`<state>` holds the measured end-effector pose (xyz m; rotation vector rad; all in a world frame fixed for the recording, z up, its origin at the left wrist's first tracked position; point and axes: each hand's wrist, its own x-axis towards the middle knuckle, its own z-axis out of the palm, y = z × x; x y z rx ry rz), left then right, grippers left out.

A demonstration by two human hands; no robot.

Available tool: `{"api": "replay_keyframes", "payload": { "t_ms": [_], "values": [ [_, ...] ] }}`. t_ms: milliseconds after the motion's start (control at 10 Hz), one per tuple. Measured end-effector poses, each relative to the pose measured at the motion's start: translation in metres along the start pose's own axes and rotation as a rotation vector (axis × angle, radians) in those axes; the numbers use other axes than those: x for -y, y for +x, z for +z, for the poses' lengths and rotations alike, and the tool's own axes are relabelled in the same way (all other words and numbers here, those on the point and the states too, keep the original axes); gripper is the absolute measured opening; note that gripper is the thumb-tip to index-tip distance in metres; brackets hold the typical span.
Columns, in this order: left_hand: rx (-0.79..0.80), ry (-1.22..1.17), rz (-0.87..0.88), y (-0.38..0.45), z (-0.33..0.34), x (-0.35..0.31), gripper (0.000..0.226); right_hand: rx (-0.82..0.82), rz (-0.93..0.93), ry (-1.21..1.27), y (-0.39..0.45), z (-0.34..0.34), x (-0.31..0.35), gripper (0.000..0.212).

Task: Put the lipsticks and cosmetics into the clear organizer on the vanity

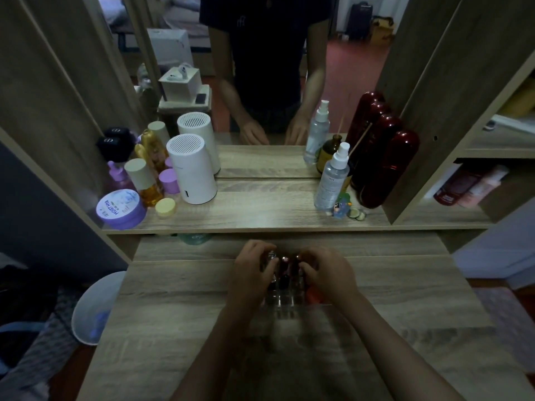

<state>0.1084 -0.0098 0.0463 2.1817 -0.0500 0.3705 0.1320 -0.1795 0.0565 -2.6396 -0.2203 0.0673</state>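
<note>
A clear organizer (285, 305) stands on the wooden vanity top (173, 299), in the middle. Several dark and red lipsticks (285, 267) stand upright in its compartments. My left hand (250, 273) curls over the organizer's left side, fingers resting on the lipstick tops. My right hand (327, 276) covers the right side, fingers bent down onto the tubes. An orange-red item (314, 296) shows under my right palm. The dim light and my fingers hide what each hand actually grips.
On the raised shelf stand a white cylinder (192, 169), a purple jar (120, 209), amber and purple bottles (146, 180), a spray bottle (331, 178) and dark red bottles (385, 166). A mirror is behind. A white bin (95, 308) sits left of the vanity.
</note>
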Motion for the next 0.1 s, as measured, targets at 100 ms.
{"api": "replay_keyframes", "payload": {
  "t_ms": [100],
  "values": [
    [-0.028,-0.029,-0.004,0.0001,-0.0021,-0.0024,0.013,-0.009,-0.003,0.012,-0.0002,-0.0005,-0.0020,0.022]
  ]
}}
